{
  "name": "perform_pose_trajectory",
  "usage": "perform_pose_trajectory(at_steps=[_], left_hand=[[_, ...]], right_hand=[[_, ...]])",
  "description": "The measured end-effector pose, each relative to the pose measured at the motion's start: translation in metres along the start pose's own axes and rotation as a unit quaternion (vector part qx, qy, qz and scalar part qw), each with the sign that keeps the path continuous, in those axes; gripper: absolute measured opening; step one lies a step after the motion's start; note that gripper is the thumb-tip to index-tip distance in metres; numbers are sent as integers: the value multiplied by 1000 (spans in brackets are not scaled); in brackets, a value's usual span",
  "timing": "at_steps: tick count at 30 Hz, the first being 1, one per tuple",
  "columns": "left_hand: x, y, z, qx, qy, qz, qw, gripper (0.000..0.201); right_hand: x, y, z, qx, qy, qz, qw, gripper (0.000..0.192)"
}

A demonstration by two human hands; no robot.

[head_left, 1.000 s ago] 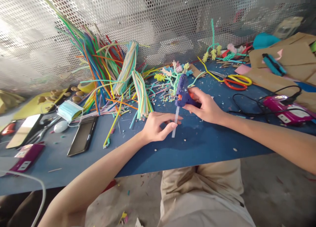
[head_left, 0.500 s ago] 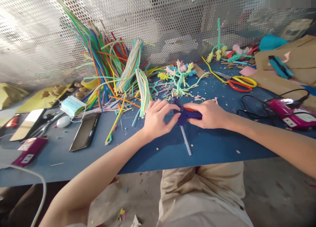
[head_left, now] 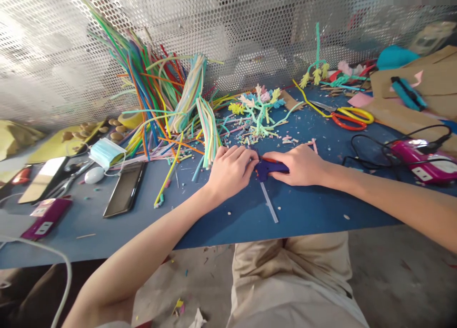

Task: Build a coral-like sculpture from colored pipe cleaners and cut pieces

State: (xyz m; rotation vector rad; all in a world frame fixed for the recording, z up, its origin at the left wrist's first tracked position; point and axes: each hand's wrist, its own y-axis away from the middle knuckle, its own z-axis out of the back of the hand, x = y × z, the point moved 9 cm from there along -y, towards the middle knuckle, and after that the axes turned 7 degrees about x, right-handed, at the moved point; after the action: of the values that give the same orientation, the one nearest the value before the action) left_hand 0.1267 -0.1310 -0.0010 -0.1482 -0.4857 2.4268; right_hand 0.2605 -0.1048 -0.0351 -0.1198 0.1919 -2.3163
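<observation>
Head view: glue gun [head_left: 268, 168] lies flat between left hand [head_left: 230, 171] and right hand [head_left: 302, 164].

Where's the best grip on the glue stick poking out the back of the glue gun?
Probably pinch the bare end of the glue stick, coming from the near table edge. It lies flat, slanting toward the wearer, while the left hand and right hand cover the glue gun.

things on the blue table, counted

two hands [head_left: 232, 168] [head_left: 300, 165], one purple glue gun [head_left: 269, 167], one clear glue stick [head_left: 269, 203], two scissors [head_left: 348, 117], one face mask [head_left: 106, 153], two phones [head_left: 124, 189] [head_left: 40, 179], two magenta power strips [head_left: 423, 164] [head_left: 44, 218].
</observation>
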Motion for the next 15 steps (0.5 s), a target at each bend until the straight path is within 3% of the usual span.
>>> perform_pose_trajectory(at_steps=[10, 15], left_hand=[[-8, 1, -3, 5, -62, -43, 997, 20], [19, -2, -3, -6, -46, -7, 999, 18]], right_hand=[[-5, 0, 2, 27, -12, 9, 1000, 53], [-3, -1, -5, 53, -33, 36, 997, 48]])
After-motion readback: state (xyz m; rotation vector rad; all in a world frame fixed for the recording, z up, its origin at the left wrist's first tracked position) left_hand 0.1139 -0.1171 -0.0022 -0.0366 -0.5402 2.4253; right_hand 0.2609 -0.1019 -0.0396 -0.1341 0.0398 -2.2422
